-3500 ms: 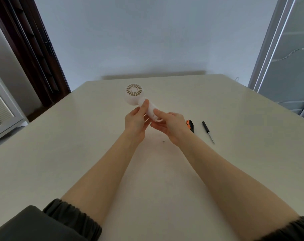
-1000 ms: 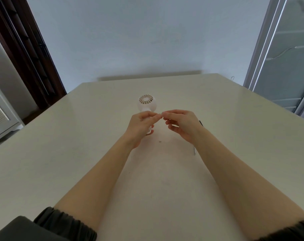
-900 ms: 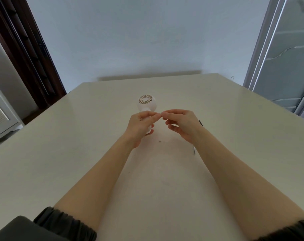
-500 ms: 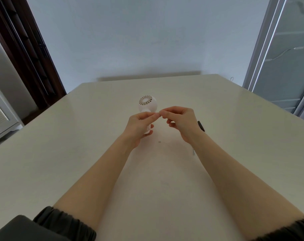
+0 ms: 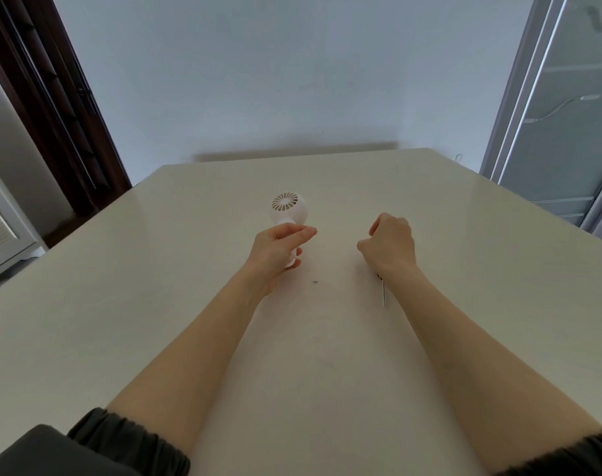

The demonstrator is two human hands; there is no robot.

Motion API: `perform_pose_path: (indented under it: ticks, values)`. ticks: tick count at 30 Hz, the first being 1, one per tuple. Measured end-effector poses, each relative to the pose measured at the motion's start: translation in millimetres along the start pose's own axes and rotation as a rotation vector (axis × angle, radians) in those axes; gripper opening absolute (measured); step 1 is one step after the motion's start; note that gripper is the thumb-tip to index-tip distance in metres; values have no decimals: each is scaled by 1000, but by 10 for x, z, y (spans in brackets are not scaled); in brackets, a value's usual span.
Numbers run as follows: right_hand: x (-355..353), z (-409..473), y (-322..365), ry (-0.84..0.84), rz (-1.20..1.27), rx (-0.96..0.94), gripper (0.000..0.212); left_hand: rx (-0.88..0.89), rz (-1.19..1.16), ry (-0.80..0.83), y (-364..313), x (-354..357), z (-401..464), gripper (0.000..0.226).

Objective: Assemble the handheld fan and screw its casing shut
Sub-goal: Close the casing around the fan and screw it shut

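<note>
Half a second back both hands met fingertip to fingertip over the fan's handle; since then the right hand (image 5: 390, 247) has pulled away toward 3 o'clock and now sits above the screwdriver (image 5: 383, 290), fingers curled, though whether it grips anything I cannot tell. At 9 o'clock from it, the left hand (image 5: 275, 250) holds the white fan (image 5: 287, 209) by its handle, thumb and forefinger pinched together, with the grilled head sticking out at 12 o'clock. On the table (image 5: 155, 269) between the hands lies a tiny dark screw (image 5: 315, 281), just beside the left wrist.
</note>
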State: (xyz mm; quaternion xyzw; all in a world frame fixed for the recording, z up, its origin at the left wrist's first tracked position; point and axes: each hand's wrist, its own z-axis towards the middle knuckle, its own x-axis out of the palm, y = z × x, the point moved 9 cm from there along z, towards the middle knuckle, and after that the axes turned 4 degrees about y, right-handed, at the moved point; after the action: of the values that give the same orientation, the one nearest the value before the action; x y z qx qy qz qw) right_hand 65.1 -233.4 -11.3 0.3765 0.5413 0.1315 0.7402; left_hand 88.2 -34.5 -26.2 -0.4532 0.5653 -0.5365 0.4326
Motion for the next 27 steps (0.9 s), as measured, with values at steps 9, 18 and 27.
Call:
perform_pose_path:
  ticks: [9,18,27]
  values:
    - [-40,-25,-89,18,-80,68,42,-7,-15,13,21,17,7,11]
    - [-7,8,-56,44,-123,48,20,-21,-36,30,38,15,13,9]
    - [182,42,-73,95,1001,251,18,-11,-49,-1,39,-19,15,11]
